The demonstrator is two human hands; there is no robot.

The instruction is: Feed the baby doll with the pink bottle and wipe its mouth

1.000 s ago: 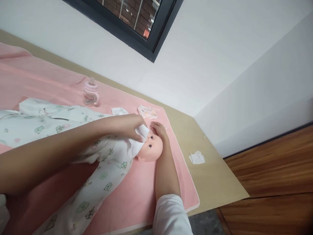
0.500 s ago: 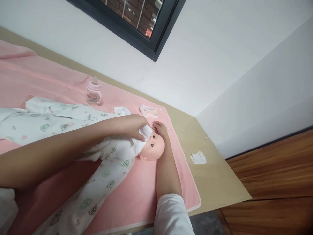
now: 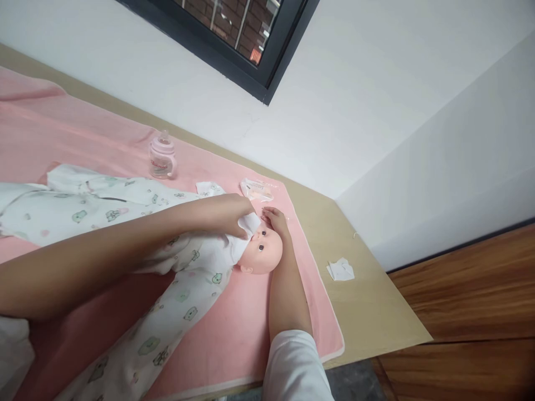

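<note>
A baby doll [image 3: 264, 257] in a white onesie [image 3: 196, 264] printed with green animals lies on its back, head to the right. Across its body reaches my left hand [image 3: 238, 214], closed on a white wipe [image 3: 249, 225] at the doll's mouth and chin. My right hand [image 3: 275, 218] lies beside the far side of the head, fingers loosely bent and apart, the forearm curving around the crown. Nothing shows in that hand, though the head hides part of it.
Under the doll is a pink mat [image 3: 246, 317] on a wooden table [image 3: 376, 317]. A pink-topped baby bottle [image 3: 162, 157] stands behind the doll. A clear plastic packet [image 3: 256, 190] lies near the mat's corner, and a crumpled white wipe [image 3: 341, 269] rests on bare wood. A wall and window rise behind.
The whole view has shifted very slightly. Both hands, the wipe and the doll keep practically the same positions.
</note>
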